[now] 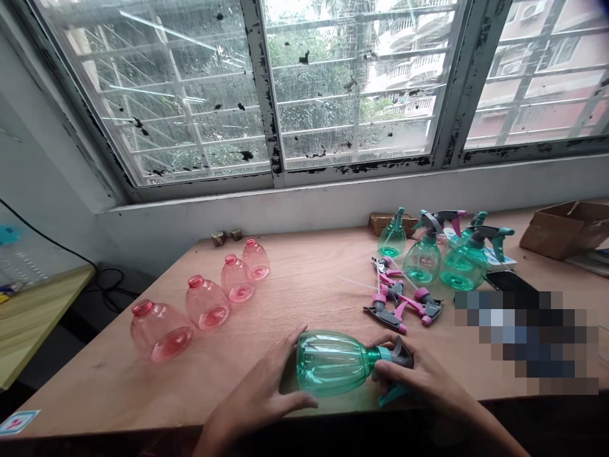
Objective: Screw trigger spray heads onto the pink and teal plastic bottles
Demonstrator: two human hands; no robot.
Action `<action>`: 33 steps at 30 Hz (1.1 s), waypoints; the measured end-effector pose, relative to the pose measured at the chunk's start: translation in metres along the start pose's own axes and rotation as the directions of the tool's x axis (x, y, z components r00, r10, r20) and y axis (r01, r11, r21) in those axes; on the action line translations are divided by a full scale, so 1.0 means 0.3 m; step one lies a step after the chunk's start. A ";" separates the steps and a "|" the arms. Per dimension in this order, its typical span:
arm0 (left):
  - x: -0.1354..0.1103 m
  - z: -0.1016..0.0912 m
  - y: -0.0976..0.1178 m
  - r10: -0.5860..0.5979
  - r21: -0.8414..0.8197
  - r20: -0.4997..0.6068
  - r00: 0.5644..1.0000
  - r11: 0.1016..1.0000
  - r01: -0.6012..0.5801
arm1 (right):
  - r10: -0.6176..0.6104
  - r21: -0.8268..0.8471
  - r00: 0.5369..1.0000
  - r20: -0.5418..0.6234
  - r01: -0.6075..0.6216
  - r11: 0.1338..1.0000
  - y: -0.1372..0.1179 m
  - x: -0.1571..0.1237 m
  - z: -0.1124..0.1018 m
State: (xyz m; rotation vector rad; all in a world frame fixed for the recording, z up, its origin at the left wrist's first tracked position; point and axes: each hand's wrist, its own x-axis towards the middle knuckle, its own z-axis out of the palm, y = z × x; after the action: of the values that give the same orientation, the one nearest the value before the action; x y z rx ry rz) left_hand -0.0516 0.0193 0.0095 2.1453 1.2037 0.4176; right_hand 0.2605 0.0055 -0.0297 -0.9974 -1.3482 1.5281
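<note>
A green spray bottle (333, 363) lies on its side near the front edge of the wooden table (304, 279). My left hand (266, 390) cups its base, with the fingers curled round it. My right hand (419, 377) grips the grey and green trigger head (397, 358) on the bottle's neck. Several empty pink bottles (204, 303) without heads lie in a row to the left. A pile of pink and grey trigger heads (397, 301) lies just behind the held bottle.
Three assembled green spray bottles (438, 257) stand at the back right. A cardboard box (564, 228) sits at the far right, and a smaller brown box (383, 222) by the wall. A dark phone (507, 280) lies right of the bottles. A window fills the back.
</note>
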 end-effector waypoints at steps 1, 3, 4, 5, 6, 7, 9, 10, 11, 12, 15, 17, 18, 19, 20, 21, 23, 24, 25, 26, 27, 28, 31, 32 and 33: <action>0.000 0.000 0.001 -0.001 -0.001 -0.002 1.000 1.000 0.001 | -0.001 -0.001 1.000 -0.002 0.001 1.000 -0.001 -0.001 0.001; 0.001 0.000 0.003 -0.006 -0.007 -0.009 1.000 1.000 0.005 | -0.002 -0.002 1.000 -0.004 0.002 1.000 -0.005 -0.001 0.002; 0.001 0.000 0.004 -0.006 -0.009 -0.010 1.000 1.000 0.006 | -0.002 -0.001 1.000 -0.006 0.002 1.000 -0.007 -0.001 0.003; 0.001 0.000 0.005 -0.007 -0.011 -0.012 1.000 1.000 0.007 | -0.002 0.001 1.000 -0.007 0.002 1.000 -0.008 -0.001 0.003; 0.002 0.000 0.005 -0.006 -0.012 -0.011 1.000 1.000 0.006 | -0.001 0.003 1.000 -0.008 0.001 1.000 -0.009 0.000 0.003; 0.002 0.000 0.005 -0.005 -0.013 -0.010 1.000 1.000 0.005 | 0.001 0.003 1.000 -0.008 -0.001 1.000 -0.009 0.000 0.003; 0.002 0.000 0.004 -0.004 -0.012 -0.007 1.000 1.000 0.004 | 0.005 0.000 1.000 -0.010 -0.005 1.000 -0.009 -0.001 0.001; 0.002 0.000 0.004 -0.005 -0.011 -0.006 1.000 1.000 0.005 | 0.006 -0.001 1.000 -0.010 -0.006 1.000 -0.009 -0.001 0.001; 0.002 0.000 0.004 -0.006 -0.010 -0.007 1.000 1.000 0.006 | 0.007 -0.001 1.000 -0.006 -0.007 1.000 -0.009 -0.002 0.000; 0.001 -0.001 0.004 -0.006 -0.009 -0.008 1.000 1.000 0.006 | 0.007 0.000 1.000 -0.005 -0.007 1.000 -0.009 -0.003 0.000; 0.000 -0.001 0.007 -0.008 -0.013 -0.010 1.000 1.000 0.008 | 0.008 0.001 1.000 -0.003 -0.008 1.000 -0.010 -0.005 -0.001; -0.001 -0.001 0.008 -0.009 -0.016 -0.009 1.000 1.000 0.009 | 0.007 -0.001 1.000 -0.006 -0.007 1.000 -0.011 -0.004 0.000; -0.001 -0.001 0.008 -0.010 -0.016 -0.009 1.000 1.000 0.010 | 0.007 -0.001 1.000 -0.005 -0.007 1.000 -0.011 -0.004 0.000; -0.001 -0.001 0.008 -0.011 -0.015 -0.010 1.000 1.000 0.010 | 0.008 0.001 1.000 -0.003 -0.008 1.000 -0.011 -0.003 0.000; -0.001 0.000 0.008 -0.011 -0.013 -0.012 1.000 1.000 0.010 | 0.009 0.002 1.000 -0.001 -0.009 1.000 -0.011 -0.002 0.001; -0.001 0.000 0.008 -0.011 -0.012 -0.014 1.000 1.000 0.011 | 0.013 0.003 1.000 0.000 -0.013 1.000 -0.010 -0.001 0.001; -0.002 0.000 0.009 -0.012 -0.012 -0.015 1.000 1.000 0.012 | 0.020 0.002 1.000 -0.002 -0.020 1.000 -0.010 0.001 0.001; -0.003 -0.001 0.010 -0.014 -0.013 -0.015 1.000 1.000 0.014 | 0.022 -0.002 1.000 -0.005 -0.022 1.000 -0.010 0.001 0.001; -0.003 -0.002 0.012 -0.017 -0.013 -0.016 1.000 1.000 0.017 | 0.023 -0.006 1.000 -0.008 -0.023 1.000 -0.011 0.000 0.001; -0.003 -0.002 0.014 -0.021 -0.013 -0.016 1.000 1.000 0.021 | 0.023 -0.010 1.000 -0.010 -0.024 1.000 -0.011 -0.001 0.001; -0.003 -0.003 0.015 -0.024 -0.013 -0.016 1.000 1.000 0.024 | 0.023 -0.013 1.000 -0.011 -0.023 1.000 -0.012 -0.003 0.001; -0.003 -0.004 0.016 -0.026 -0.012 -0.016 1.000 1.000 0.026 | 0.021 -0.013 1.000 -0.012 -0.021 1.000 -0.013 -0.004 0.002; -0.002 -0.002 0.015 -0.023 -0.012 -0.019 1.000 1.000 0.023 | 0.015 -0.009 1.000 -0.014 -0.015 1.000 -0.015 -0.006 0.003; -0.002 0.000 0.013 -0.020 -0.013 -0.021 1.000 1.000 0.019 | 0.015 -0.007 1.000 -0.015 -0.015 1.000 -0.015 -0.006 0.004; -0.001 0.002 0.011 -0.016 -0.014 -0.023 1.000 1.000 0.016 | 0.015 -0.007 1.000 -0.016 -0.015 1.000 -0.015 -0.006 0.004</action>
State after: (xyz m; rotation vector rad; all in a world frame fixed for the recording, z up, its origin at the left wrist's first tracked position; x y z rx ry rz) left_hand -0.0494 0.0175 0.0112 2.1228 1.2269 0.4439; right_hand 0.2604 0.0038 -0.0252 -1.0234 -1.3388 1.5248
